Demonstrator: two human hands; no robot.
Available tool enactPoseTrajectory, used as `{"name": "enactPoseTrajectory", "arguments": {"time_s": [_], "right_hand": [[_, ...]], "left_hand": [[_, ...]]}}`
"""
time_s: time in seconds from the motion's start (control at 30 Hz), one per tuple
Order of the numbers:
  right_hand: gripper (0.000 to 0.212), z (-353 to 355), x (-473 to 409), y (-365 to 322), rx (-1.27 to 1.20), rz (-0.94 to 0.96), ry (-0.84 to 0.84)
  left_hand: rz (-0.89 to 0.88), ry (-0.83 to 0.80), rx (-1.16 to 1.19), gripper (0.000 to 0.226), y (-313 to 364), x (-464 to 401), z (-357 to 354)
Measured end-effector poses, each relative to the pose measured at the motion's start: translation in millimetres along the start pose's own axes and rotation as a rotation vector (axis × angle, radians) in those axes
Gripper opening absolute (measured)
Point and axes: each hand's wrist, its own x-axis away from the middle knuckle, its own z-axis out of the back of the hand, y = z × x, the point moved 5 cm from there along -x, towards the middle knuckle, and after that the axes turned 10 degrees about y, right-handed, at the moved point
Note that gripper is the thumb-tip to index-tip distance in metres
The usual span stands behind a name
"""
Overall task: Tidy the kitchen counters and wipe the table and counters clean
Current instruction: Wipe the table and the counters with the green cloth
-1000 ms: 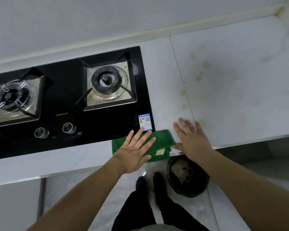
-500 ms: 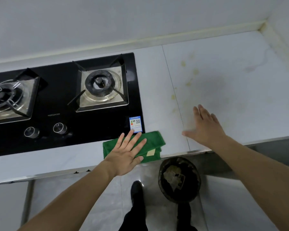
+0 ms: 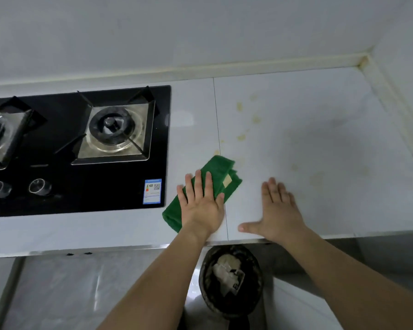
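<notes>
A folded green cloth (image 3: 221, 172) lies on the white counter (image 3: 320, 144), just right of the black gas hob. My left hand (image 3: 202, 203) presses flat on the cloth's near half, fingers straight. My right hand (image 3: 278, 208) rests flat on the bare counter a little to the right of the cloth, fingers straight and thumb spread toward the front edge. Yellowish stains (image 3: 246, 129) mark the counter beyond the cloth and to its right.
The black gas hob (image 3: 76, 148) with two burners and two knobs fills the left. A dark bin (image 3: 230, 279) with rubbish stands on the floor below the counter's front edge. The wall and a stained corner joint (image 3: 372, 75) bound the counter at the back right.
My left hand has pushed the green cloth forward and to the right, off the front edge and up beside the hob's corner. My right hand has stayed flat on the counter.
</notes>
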Motion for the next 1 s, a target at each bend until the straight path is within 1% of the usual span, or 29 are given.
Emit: {"name": "enactPoseTrajectory", "arguments": {"time_s": [0.07, 0.1, 0.17, 0.2, 0.23, 0.27, 0.3, 0.37, 0.4, 0.43, 0.6, 0.7, 0.77, 0.9, 1.0], "right_hand": [[0.129, 5, -2, -1, 0.018, 0.016, 0.011], [0.118, 11, -6, 1, 0.009, 0.016, 0.046], [0.082, 27, -16, 5, -0.031, 0.011, 0.188], [0.065, 35, -25, 9, -0.05, 0.011, 0.279], [0.052, 43, -34, 13, -0.071, 0.003, 0.368], [0.044, 48, -44, 17, -0.089, -0.014, 0.441], [0.04, 51, -56, 19, -0.108, -0.036, 0.49], [0.041, 50, -76, 19, -0.132, -0.07, 0.534], [0.045, 48, -85, 18, -0.138, -0.085, 0.533], [0.049, 45, -92, 17, -0.141, -0.098, 0.523], [0.06, 29, -119, 9, -0.117, -0.174, 0.454], [0.062, 23, -123, 9, -0.082, -0.211, 0.467], [0.064, 21, -125, 7, -0.075, -0.213, 0.488], [0.063, 20, -125, 8, -0.06, -0.207, 0.488], [0.068, 19, -127, 8, -0.038, -0.205, 0.524]], "left_hand": [[0.126, 0.023, 0.031, 0.067, 6, -9, 2], [0.164, 0.031, 0.013, 0.068, 7, -12, 4], [0.182, 0.056, -0.095, 0.07, 3, -16, 15], [0.157, 0.085, -0.162, 0.071, 0, -19, 21], [0.105, 0.123, -0.211, 0.072, -2, -22, 26], [0.014, 0.169, -0.219, 0.072, -4, -23, 28], [-0.109, 0.204, -0.197, 0.07, -4, -25, 26], [-0.352, 0.191, -0.136, 0.064, -2, -22, 14], [-0.411, 0.172, -0.11, 0.062, -2, -22, 8], [-0.41, 0.168, -0.085, 0.061, -4, -24, 4], [-0.23, 0.225, -0.018, 0.062, -8, -42, 6], [0.001, 0.286, 0.0, 0.064, -16, -65, 12], [0.104, 0.309, 0.007, 0.064, -22, -88, 13], [0.08, 0.299, 0.011, 0.062, -23, -125, 19], [0.066, 0.3, 0.034, 0.062, -23, -138, 20]]}}
